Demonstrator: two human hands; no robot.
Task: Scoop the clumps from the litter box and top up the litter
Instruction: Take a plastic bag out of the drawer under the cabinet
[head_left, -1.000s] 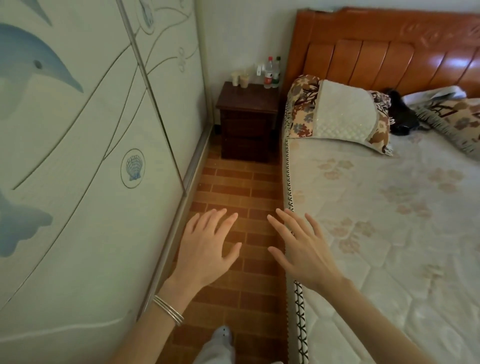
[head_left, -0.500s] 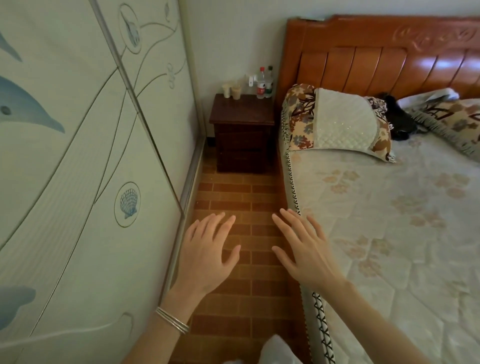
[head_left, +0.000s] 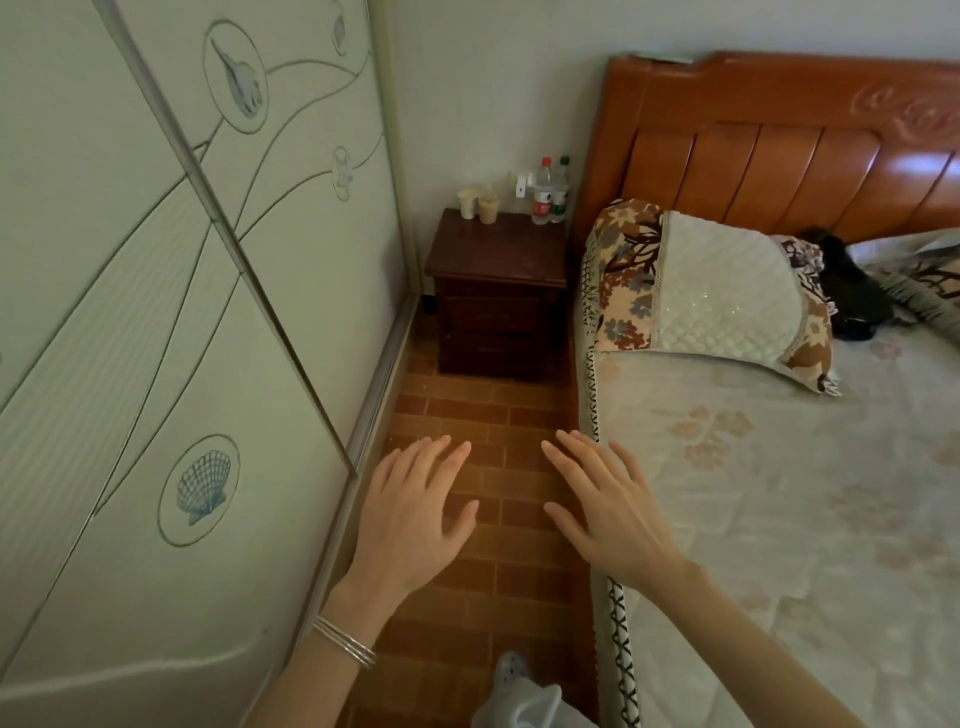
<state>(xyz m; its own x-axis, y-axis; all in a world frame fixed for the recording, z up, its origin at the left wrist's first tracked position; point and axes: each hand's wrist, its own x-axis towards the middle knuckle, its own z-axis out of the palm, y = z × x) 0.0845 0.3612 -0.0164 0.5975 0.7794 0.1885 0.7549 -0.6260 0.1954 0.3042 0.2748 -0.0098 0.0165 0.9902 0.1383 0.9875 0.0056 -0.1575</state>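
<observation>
Narrow aisle of red-brown brick-pattern floor tiles (head_left: 483, 566) between a pale sliding wardrobe door with etched shell and wave motifs (head_left: 171, 322) on the left and a bed with a quilted floral cream mattress cover (head_left: 769, 499) on the right. Orange-brown slatted wooden headboard (head_left: 779, 150) against a plain off-white wall (head_left: 483, 88). Dark brown wooden nightstand with drawers (head_left: 496, 291) at the aisle's far end, two clear plastic bottles (head_left: 549, 192) and two pale cups (head_left: 478, 205) on top. Floral pillow with white quilted panel (head_left: 711, 291) by the headboard. Dim, even light.
</observation>
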